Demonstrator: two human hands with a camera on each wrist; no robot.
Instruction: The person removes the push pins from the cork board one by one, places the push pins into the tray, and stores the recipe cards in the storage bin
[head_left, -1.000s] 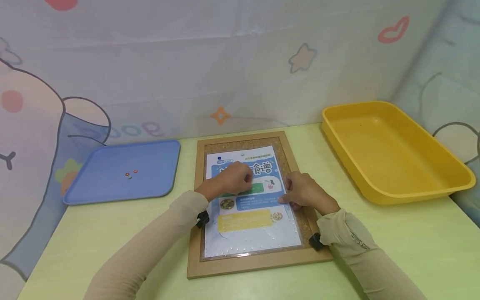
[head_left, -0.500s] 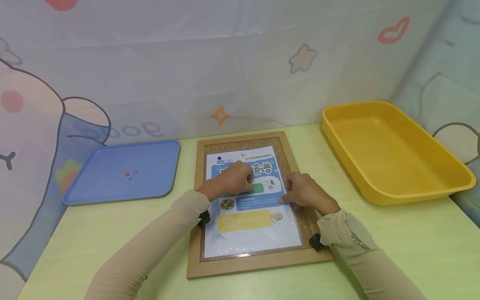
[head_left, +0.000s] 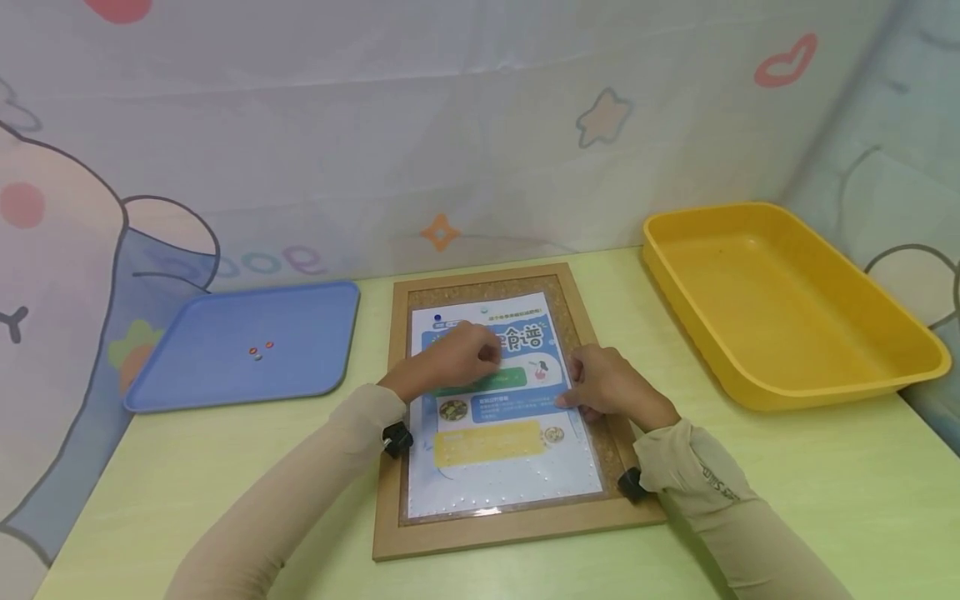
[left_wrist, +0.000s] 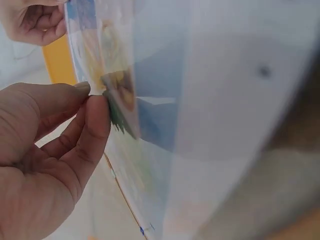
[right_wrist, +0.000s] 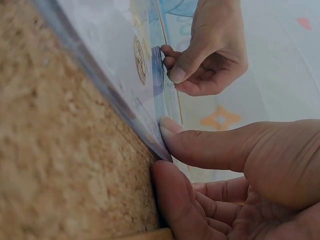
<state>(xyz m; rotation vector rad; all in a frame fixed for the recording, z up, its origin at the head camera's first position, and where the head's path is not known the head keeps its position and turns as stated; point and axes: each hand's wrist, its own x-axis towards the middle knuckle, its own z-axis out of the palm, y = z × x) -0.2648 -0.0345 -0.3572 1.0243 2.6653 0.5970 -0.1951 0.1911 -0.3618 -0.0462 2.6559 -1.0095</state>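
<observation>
Shifting slightly leftward, left hand (head_left: 452, 358) above printed sheet (head_left: 504, 408), fingertips together, hold unclear, right hand (head_left: 609, 383) pinching the sheet's edge

I see the white rectangular paper sheet (head_left: 504, 408) on the brown rectangular wood-framed cork board (head_left: 517, 532), the blue rectangular tray (head_left: 296, 325) left, the yellow rectangular bin (head_left: 795, 308) right.

Bare right hand (right_wrist: 260, 165): thumb and pointing finger pinch the edge of the shiny white-and-blue sheet (right_wrist: 115, 55).
Speckled brown cork board (right_wrist: 75, 150): big and close, beside the sheet's edge.
Bare left hand (right_wrist: 215, 55): farther back, fingers bent, thumb tip near the sheet.
Pale grey wall (right_wrist: 280, 75): behind the hands, with an orange pointy star (right_wrist: 210, 120).
</observation>
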